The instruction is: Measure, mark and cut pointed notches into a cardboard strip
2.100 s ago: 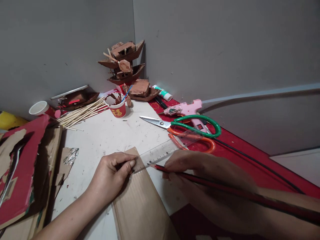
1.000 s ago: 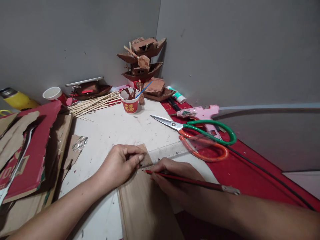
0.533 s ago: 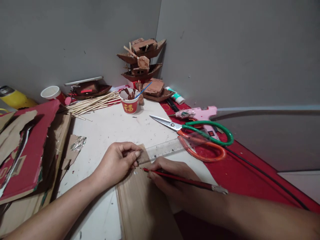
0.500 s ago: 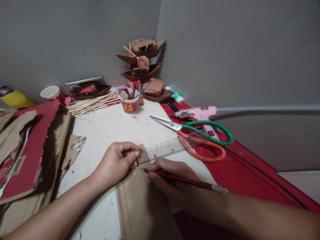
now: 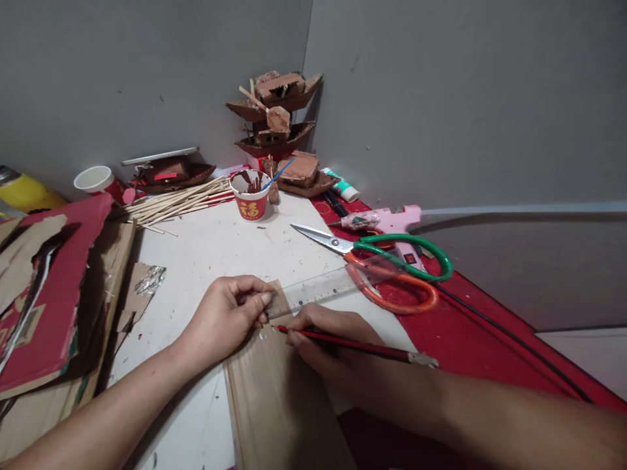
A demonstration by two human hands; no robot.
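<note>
My left hand [image 5: 235, 313] is closed on the left end of a clear plastic ruler [image 5: 323, 289], pressing it across a strip of brown cardboard [image 5: 274, 398]. In my right hand [image 5: 328, 339] is a red and black pencil [image 5: 362, 344], its tip at the cardboard just below the ruler's edge. The ruler's right end lies by the scissors [image 5: 337, 243], which have one green and one orange handle. The cardboard lies on a white sheet [image 5: 196, 261]; its lower end runs out of view.
A paper cup [image 5: 252, 207] with brown paint and a blue stick stands behind, beside thin wooden sticks [image 5: 181, 201]. Brown cardboard boats [image 5: 281, 140] are stacked in the corner. A pink glue gun [image 5: 386, 220] lies right; cardboard scraps [image 5: 53, 294] are piled left.
The whole view has shifted slightly. The pencil has tilted a little, its rear end now slightly higher, while both hands stay at nearly the same place on the cardboard.
</note>
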